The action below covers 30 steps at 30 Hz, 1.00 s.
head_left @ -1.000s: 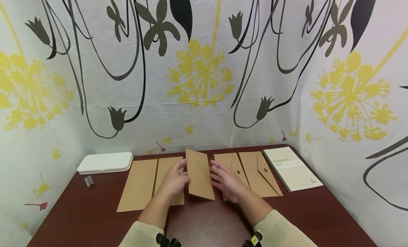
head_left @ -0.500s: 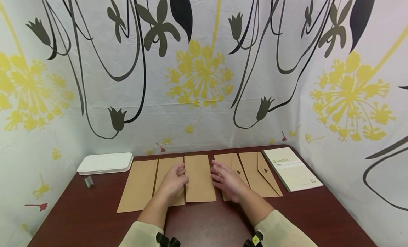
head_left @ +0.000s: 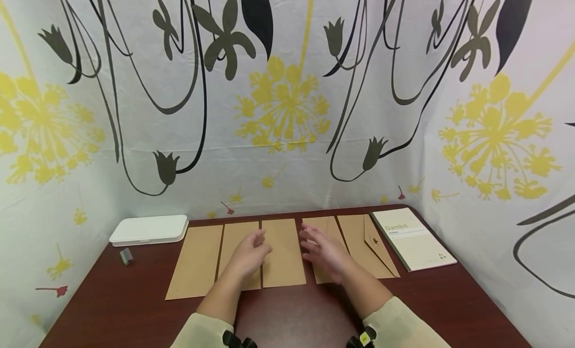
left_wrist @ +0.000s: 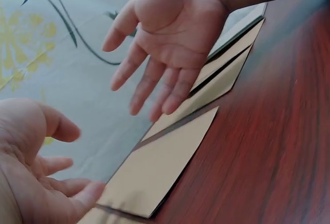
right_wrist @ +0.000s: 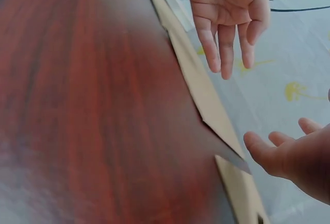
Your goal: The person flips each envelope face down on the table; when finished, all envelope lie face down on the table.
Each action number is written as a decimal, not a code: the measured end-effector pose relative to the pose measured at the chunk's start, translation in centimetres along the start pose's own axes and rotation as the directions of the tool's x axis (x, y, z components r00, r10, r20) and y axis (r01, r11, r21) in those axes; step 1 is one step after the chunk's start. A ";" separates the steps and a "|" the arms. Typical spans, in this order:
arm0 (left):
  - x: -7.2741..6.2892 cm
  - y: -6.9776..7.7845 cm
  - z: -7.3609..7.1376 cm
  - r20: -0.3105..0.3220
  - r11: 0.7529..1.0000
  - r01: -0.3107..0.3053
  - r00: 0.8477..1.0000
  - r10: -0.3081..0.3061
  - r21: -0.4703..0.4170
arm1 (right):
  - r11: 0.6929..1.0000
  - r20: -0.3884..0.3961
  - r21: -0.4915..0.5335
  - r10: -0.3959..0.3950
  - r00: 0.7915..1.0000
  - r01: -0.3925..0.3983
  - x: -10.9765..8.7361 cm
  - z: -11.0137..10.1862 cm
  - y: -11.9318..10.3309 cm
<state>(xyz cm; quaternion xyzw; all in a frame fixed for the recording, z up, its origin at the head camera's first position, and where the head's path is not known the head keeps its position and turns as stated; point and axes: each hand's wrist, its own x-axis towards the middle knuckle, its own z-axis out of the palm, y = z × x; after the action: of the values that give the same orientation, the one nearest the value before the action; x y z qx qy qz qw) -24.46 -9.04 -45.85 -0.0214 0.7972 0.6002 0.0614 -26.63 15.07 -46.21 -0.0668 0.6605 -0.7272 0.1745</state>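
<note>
The left hand, fingers spread and holding nothing, is over the second envelope; the centre envelope lies flat on the tabletop between both hands; the right hand, fingers also spread and empty, is over the fourth envelope. Light edge nudges would probably align them best.

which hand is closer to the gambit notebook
Right. In the head view, the right hand overlaps the second envelope from the notebook; the left hand is farther off, mostly overlapping the fourth.
</note>
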 end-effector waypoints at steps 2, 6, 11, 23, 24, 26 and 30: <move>-0.1 0.2 0.6 -0.003 0.998 -0.009 1.000 0.009 -0.066 | 1.000 -0.012 -0.012 -0.019 1.000 0.019 -0.3 -0.3 -0.5; -0.1 0.7 2.3 -0.010 0.980 -0.030 1.000 0.028 -0.199 | 0.999 -0.034 -0.022 -0.028 0.999 0.027 -0.8 -1.6 -0.9; -0.1 1.2 5.0 -0.013 0.957 -0.060 0.998 0.059 -0.283 | 1.000 -0.054 -0.017 -0.011 0.998 0.011 -1.6 -4.1 -0.9; -0.4 2.2 11.2 -0.016 0.944 -0.071 0.997 0.070 -0.321 | 0.998 -0.096 -0.068 -0.014 0.995 0.007 -3.0 -11.4 -0.7; -0.3 2.2 11.5 -0.017 0.947 -0.065 0.998 0.063 -0.314 | 0.998 -0.099 -0.067 -0.013 0.995 0.007 -3.0 -11.7 -0.7; 0.0 2.3 11.9 -0.021 0.952 -0.063 0.998 0.060 -0.299 | 0.998 -0.102 -0.059 -0.005 0.995 -0.001 -3.0 -12.1 -0.7; 0.6 2.5 12.3 -0.035 0.960 -0.066 0.998 0.059 -0.271 | 0.998 -0.077 -0.065 0.005 0.997 -0.010 -3.1 -12.4 -0.6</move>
<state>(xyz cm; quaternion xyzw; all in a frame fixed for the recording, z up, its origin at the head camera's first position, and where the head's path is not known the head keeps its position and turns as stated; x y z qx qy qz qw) -24.45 3.50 -46.85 -0.0124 0.7084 0.7051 0.0283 -27.92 27.80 -46.63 -0.0421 0.6904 -0.7065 0.1496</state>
